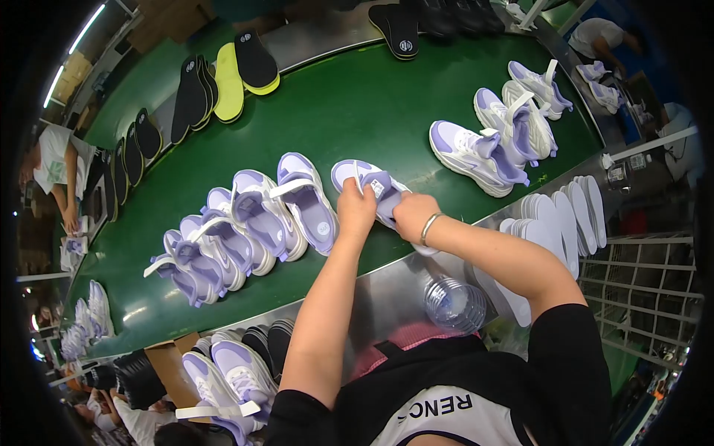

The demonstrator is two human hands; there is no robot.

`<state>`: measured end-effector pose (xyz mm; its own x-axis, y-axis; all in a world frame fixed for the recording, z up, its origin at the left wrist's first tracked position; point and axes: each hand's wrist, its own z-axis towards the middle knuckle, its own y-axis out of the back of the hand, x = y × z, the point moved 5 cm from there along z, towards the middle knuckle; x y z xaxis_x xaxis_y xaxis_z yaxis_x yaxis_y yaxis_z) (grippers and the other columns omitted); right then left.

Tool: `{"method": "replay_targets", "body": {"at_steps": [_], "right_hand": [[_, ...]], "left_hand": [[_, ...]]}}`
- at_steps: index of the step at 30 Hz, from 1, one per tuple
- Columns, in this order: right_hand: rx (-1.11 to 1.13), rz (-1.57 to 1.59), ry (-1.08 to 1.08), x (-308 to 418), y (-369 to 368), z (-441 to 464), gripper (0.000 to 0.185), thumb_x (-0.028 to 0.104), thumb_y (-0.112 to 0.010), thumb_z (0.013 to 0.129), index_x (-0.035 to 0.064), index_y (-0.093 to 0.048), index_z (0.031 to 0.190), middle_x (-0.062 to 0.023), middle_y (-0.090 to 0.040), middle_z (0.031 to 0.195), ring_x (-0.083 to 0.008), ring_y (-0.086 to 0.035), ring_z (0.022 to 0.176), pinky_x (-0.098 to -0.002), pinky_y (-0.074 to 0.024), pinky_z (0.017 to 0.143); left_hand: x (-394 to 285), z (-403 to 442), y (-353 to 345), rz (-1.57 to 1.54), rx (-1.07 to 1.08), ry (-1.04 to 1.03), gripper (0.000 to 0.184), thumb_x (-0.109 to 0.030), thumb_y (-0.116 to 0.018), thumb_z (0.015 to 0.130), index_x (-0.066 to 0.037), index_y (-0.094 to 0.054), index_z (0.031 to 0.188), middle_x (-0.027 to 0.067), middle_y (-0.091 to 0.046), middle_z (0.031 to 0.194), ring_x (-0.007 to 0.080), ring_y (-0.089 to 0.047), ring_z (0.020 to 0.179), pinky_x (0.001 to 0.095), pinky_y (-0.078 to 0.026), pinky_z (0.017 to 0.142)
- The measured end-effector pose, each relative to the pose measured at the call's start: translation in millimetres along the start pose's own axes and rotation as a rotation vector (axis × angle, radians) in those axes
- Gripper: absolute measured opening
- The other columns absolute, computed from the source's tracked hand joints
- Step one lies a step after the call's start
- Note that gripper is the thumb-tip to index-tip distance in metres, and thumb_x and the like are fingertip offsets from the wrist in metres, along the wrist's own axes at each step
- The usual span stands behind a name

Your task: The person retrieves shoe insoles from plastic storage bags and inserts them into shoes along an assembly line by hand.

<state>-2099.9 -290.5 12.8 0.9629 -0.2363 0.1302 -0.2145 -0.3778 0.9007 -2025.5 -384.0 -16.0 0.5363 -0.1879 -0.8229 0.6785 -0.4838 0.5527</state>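
A white and lilac shoe (383,186) lies at the near edge of the green table, toe pointing away to the left. My left hand (357,206) is closed on its tongue and strap area. My right hand (414,215), with a bracelet at the wrist, reaches into the shoe's heel opening; its fingertips are hidden inside. Just left of it stands another lilac shoe (306,204) with its strap across the opening, and a row of similar shoes (256,212) continues to the left.
More lilac shoes (476,156) stand at the right. Black and yellow insoles (230,85) lie along the far edge. White insoles (547,230) and a clear plastic container (454,305) are near my right arm. Shoes (238,372) sit lower left. Other people work around the table (357,97).
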Motion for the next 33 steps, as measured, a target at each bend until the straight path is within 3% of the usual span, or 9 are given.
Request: {"method": "replay_targets", "body": {"at_steps": [2,4,6,11,14,19,25,27,33], "right_hand": [[0.010,-0.005,-0.034,-5,16,-23,0.032,0.026,-0.058,0.064,0.0031,-0.060,0.086,-0.0167,-0.059,0.084,-0.0281,-0.058,0.079,-0.0346,-0.0462,0.069],[0.012,-0.019,-0.064,-15,44,-40,0.034,0.025,-0.058,0.065,0.0025,-0.058,0.089,-0.0164,-0.060,0.085,-0.0283,-0.058,0.080,-0.0349,-0.0462,0.069],[0.357,0.044,-0.095,-22,47,-51,0.038,0.025,-0.059,0.064,0.0031,-0.055,0.095,-0.0146,-0.060,0.082,-0.0296,-0.058,0.079,-0.0358,-0.0462,0.068],[0.126,-0.123,0.092,9,31,-29,0.012,0.010,-0.054,0.067,0.0048,-0.063,0.074,-0.0141,-0.060,0.081,-0.0255,-0.059,0.078,-0.0323,-0.0478,0.065],[-0.066,-0.073,0.041,3,3,8,0.013,0.009,-0.053,0.068,0.0051,-0.063,0.076,-0.0142,-0.060,0.080,-0.0254,-0.059,0.077,-0.0331,-0.0479,0.065],[0.041,-0.014,0.038,-9,-12,20,0.016,0.007,-0.051,0.069,0.0023,-0.062,0.079,-0.0174,-0.057,0.089,-0.0270,-0.058,0.079,-0.0335,-0.0476,0.068],[0.395,-0.144,0.114,-4,-27,39,0.023,0.009,-0.047,0.074,0.0038,-0.061,0.092,-0.0162,-0.057,0.101,-0.0254,-0.057,0.091,-0.0323,-0.0461,0.075],[0.277,0.077,-0.170,-11,-27,43,0.023,0.010,-0.047,0.075,0.0059,-0.062,0.092,-0.0133,-0.059,0.097,-0.0250,-0.057,0.089,-0.0327,-0.0463,0.075],[0.504,-0.169,0.036,-10,-18,22,0.025,0.017,-0.047,0.076,0.0057,-0.062,0.093,-0.0124,-0.059,0.099,-0.0235,-0.057,0.090,-0.0307,-0.0462,0.073]], "left_hand": [[1,-5,1,0.021,-0.005,0.050,0.028,-0.020,-0.051,0.076,0.003,-0.049,0.093,0.0143,-0.056,0.070,0.0229,-0.053,0.062,0.0331,-0.041,0.059],[-5,-6,3,-0.017,-0.029,0.044,0.026,-0.017,-0.050,0.075,0.005,-0.047,0.091,0.0244,-0.056,0.073,0.0399,-0.054,0.071,0.0445,-0.042,0.064],[-3,-5,1,-0.028,-0.037,0.048,0.026,-0.017,-0.050,0.075,0.004,-0.047,0.091,0.0244,-0.056,0.074,0.0399,-0.055,0.071,0.0447,-0.042,0.064],[2,-6,-2,-0.030,-0.057,0.051,0.026,-0.016,-0.050,0.075,0.004,-0.047,0.090,0.0247,-0.056,0.075,0.0400,-0.055,0.071,0.0448,-0.042,0.065],[-2,-8,0,-0.039,-0.078,0.034,0.025,-0.016,-0.051,0.075,0.004,-0.047,0.089,0.0252,-0.056,0.075,0.0403,-0.054,0.072,0.0447,-0.042,0.065],[12,-3,-15,-0.175,-0.057,0.071,0.025,-0.016,-0.052,0.075,0.004,-0.047,0.089,0.0257,-0.055,0.079,0.0397,-0.054,0.076,0.0432,-0.042,0.066],[5,-2,-8,-0.146,-0.002,0.111,0.026,-0.016,-0.051,0.075,0.005,-0.047,0.090,0.0255,-0.055,0.080,0.0389,-0.054,0.077,0.0416,-0.042,0.067],[5,2,-6,-0.117,-0.006,0.109,0.027,-0.016,-0.051,0.075,0.006,-0.047,0.091,0.0257,-0.055,0.081,0.0392,-0.054,0.078,0.0418,-0.042,0.068],[-2,-1,-7,-0.068,-0.045,0.050,0.026,-0.016,-0.051,0.076,0.005,-0.046,0.091,0.0266,-0.055,0.081,0.0409,-0.053,0.078,0.0437,-0.041,0.068]]}}
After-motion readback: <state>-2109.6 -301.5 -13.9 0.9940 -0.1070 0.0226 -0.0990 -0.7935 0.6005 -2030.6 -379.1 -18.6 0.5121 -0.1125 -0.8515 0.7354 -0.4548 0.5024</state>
